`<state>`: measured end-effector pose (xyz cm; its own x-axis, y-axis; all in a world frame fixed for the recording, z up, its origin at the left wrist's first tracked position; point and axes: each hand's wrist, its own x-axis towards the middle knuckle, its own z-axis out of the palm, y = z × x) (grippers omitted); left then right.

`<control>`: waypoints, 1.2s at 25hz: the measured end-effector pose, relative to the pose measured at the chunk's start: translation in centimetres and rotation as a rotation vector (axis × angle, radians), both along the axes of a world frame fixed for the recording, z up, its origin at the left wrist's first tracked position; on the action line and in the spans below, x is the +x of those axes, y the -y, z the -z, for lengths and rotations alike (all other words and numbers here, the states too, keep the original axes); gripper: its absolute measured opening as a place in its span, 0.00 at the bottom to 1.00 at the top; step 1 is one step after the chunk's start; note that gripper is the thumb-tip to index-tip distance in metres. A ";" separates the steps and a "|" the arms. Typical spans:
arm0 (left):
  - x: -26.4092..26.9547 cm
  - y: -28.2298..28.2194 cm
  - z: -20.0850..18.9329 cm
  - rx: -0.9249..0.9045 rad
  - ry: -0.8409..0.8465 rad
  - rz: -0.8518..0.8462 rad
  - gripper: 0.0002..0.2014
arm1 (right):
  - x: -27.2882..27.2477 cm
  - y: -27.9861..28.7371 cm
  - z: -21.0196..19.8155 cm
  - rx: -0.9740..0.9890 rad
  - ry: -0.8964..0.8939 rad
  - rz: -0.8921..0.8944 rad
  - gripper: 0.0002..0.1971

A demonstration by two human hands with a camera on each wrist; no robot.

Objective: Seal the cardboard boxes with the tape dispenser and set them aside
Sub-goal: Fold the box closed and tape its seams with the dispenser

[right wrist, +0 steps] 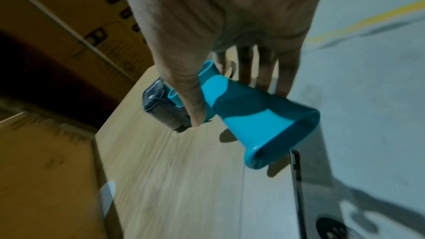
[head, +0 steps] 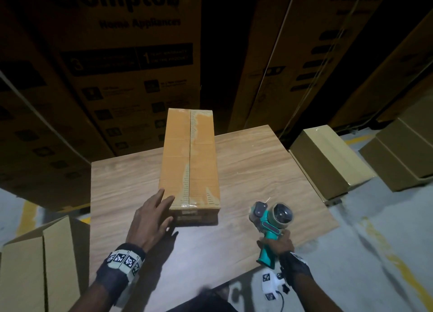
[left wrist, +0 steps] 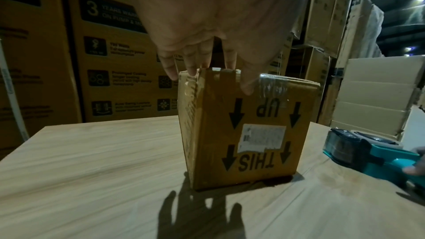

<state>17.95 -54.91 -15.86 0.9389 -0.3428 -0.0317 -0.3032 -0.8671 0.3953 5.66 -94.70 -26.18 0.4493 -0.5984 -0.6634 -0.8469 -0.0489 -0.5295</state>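
Head view: left hand point(head: 150, 220) flat on box point(head: 189, 157); right hand point(head: 278, 241) grips tape dispenser point(head: 269, 222).

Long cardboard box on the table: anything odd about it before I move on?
Yes. The long brown cardboard box lies upside down: its printed arrows and "THIS UP" lettering read inverted. On top, patches of its surface are torn pale along the taped seam.

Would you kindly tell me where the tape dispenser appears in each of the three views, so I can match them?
Head: tape dispenser lower right, on the table, gripped by the right hand.
Left wrist: at the right edge, right of the box.
Right wrist: centre, its teal handle under the hand.
Shared landmark: the wood-grain table, in all three.
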 end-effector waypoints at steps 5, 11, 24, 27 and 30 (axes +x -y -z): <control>-1.2 0.7 -0.9 -0.113 0.052 -0.012 0.26 | 1.9 -1.6 -1.4 0.311 0.286 0.221 0.25; 0.0 1.9 -4.2 -0.552 -0.393 -0.004 0.23 | 4.0 -3.7 -7.7 0.509 0.579 0.305 0.25; 0.9 2.3 -8.4 -1.324 -1.214 -0.323 0.52 | 4.4 -12.1 -15.3 -0.624 1.023 -0.942 0.21; -0.2 2.5 -7.6 -1.374 -1.245 -0.390 0.53 | 4.1 -12.6 -15.9 -0.711 0.996 -1.011 0.21; -0.8 2.5 -6.2 -1.441 -1.251 -0.523 0.43 | 3.8 -12.8 -15.9 -0.703 1.013 -1.057 0.20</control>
